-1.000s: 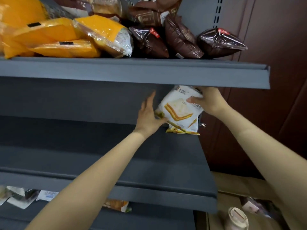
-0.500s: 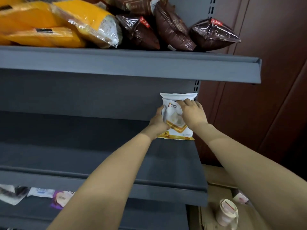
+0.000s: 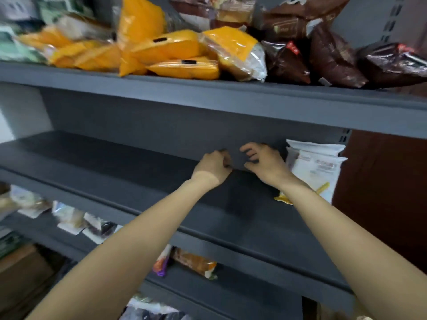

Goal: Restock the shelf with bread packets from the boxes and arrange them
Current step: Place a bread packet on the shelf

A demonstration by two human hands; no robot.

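Lower shelves, far left: blurred packets (image 3: 69, 218) lie in a loose row; too smeared for you to count.
Top shelf, left to right: you have roughly five orange packets (image 3: 171, 47) piled together, then about four brown packets (image 3: 332, 54); overlaps make both counts approximate.
Middle shelf (image 3: 115, 162): bare dark surface from its left end to your hands, with room for more stock.
Left hand (image 3: 213, 168): your fingers are curled inward, gripping nothing, at the back of the shelf.
Right hand (image 3: 265, 165): your fingers are spread and loosely bent, holding nothing, just left of the packet.
White bread packet (image 3: 316, 172): one visible, propped upright against the back panel at the shelf's right end, with your forearm across its lower corner.
Step in hand: judged as squaring up the row; draw your right arm clear without brushing the packet, since it looks light enough to tip.
Next packets: stand each upright, touching its neighbour, and work leftward.
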